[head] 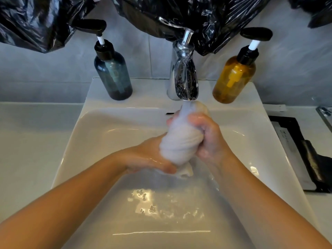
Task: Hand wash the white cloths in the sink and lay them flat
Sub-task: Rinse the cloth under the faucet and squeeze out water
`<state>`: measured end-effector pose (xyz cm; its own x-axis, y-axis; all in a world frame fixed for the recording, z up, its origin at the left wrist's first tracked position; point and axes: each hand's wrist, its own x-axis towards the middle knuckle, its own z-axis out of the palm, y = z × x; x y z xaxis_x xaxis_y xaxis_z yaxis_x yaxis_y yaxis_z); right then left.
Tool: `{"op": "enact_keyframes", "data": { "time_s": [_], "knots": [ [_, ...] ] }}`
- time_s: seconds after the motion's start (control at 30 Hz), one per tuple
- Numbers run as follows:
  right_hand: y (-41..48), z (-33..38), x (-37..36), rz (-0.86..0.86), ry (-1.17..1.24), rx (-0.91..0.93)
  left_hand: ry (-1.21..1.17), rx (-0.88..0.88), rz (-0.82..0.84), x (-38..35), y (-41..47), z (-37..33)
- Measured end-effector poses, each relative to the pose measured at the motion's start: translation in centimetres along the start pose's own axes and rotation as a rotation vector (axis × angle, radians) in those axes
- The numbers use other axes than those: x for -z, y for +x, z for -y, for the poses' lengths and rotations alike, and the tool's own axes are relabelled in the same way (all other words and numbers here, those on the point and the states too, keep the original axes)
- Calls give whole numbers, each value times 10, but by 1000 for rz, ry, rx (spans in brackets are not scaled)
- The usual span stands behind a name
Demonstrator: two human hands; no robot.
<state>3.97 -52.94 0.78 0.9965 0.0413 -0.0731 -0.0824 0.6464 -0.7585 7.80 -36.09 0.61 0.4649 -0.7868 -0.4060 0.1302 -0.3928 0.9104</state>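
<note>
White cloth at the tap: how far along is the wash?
Done: the sink holds water, and the white cloth is wet through. In hand: the left hand and right hand both grip the bunched cloth just under the faucet spout, washing or rinsing it. Left: laying it flat; no cloth lies flat anywhere in view, and no other cloths show.

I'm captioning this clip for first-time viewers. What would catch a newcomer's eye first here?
First, the wadded white cloth, gripped by the left hand and right hand just under the chrome tap at centre, above the water-filled sink. Then the amber pump bottle right of the tap and the dark blue pump bottle left of it, with crinkled black plastic hanging across the top.
</note>
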Motion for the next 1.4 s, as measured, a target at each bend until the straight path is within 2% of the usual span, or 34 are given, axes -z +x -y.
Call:
{"op": "enact_keyframes", "data": {
  "time_s": [0.07,0.17,0.23,0.3,0.37,0.43,0.53,0.63,0.7,0.77,0.9,1.07,1.2,1.3,1.4],
  "knots": [
    [1,2,1,-64,-20,-10,-19,16,21,-1,0,-2],
    [-2,6,-3,-341,-80,-29,63,21,1,-4,-2,-15],
    [-7,7,-10,-511,-164,-34,405,68,-204,-14,-3,-28],
    [-10,6,-16,-564,-201,-57,855,115,-516,-26,-7,-34],
    [-10,7,-18,-582,-143,-80,987,17,-615,-35,-9,-29],
    [-10,8,-17,-557,-95,-50,876,-45,-607,-34,-8,-26],
    [-11,5,-14,-497,-302,128,418,-26,-540,-33,-6,-16],
    [-11,3,-14,-426,-339,95,88,-64,-420,-32,0,4],
    [-10,2,-12,-415,-346,64,54,-79,-384,-33,1,10],
    [-9,1,-11,-417,-310,74,20,-107,-450,-36,-4,9],
    [-6,-2,-12,-494,55,41,-144,-229,-619,-44,-19,7],
    [-6,-14,-15,-578,259,105,-292,-294,-772,-52,-14,10],
    [-2,-17,-24,-577,262,171,-552,-308,-745,-55,-2,5],
    [-2,-15,-31,-505,184,269,-796,-175,-805,-56,7,-11],
    [-7,-14,-28,-453,44,253,-800,-44,-777,-49,17,-18]
  ]
}}
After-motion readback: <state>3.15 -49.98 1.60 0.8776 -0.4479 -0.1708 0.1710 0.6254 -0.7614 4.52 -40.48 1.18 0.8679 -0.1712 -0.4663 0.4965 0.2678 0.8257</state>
